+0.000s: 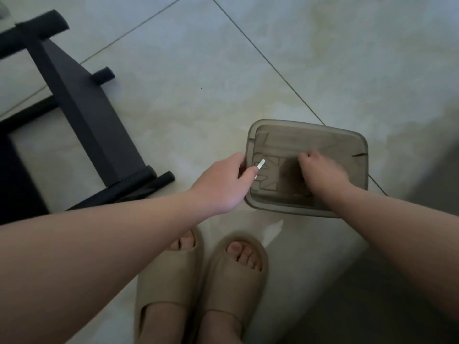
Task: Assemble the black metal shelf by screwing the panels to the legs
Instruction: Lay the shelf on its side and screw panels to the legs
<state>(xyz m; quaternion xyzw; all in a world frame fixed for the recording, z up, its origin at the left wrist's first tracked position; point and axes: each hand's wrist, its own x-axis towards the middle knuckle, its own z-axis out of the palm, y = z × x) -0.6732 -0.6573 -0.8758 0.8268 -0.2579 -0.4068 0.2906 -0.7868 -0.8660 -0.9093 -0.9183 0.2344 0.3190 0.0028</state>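
Note:
The black metal shelf (pixel 82 112) lies on its side on the tiled floor at the left, with round legs sticking out past a dark panel. A translucent grey-brown plastic box (pixel 323 137) sits on the floor right of centre. My left hand (pixel 223 182) is at the box's left rim and pinches a small silvery metal piece (pixel 260 164), perhaps a hex key. My right hand (pixel 320 170) reaches down inside the box with curled fingers; whatever they touch is hidden.
My two feet in beige slides (pixel 206 276) stand just below the box. Pale floor tiles with dark grout lines (pixel 273 65) spread around. A darker shadowed strip (pixel 427 170) runs down the right edge.

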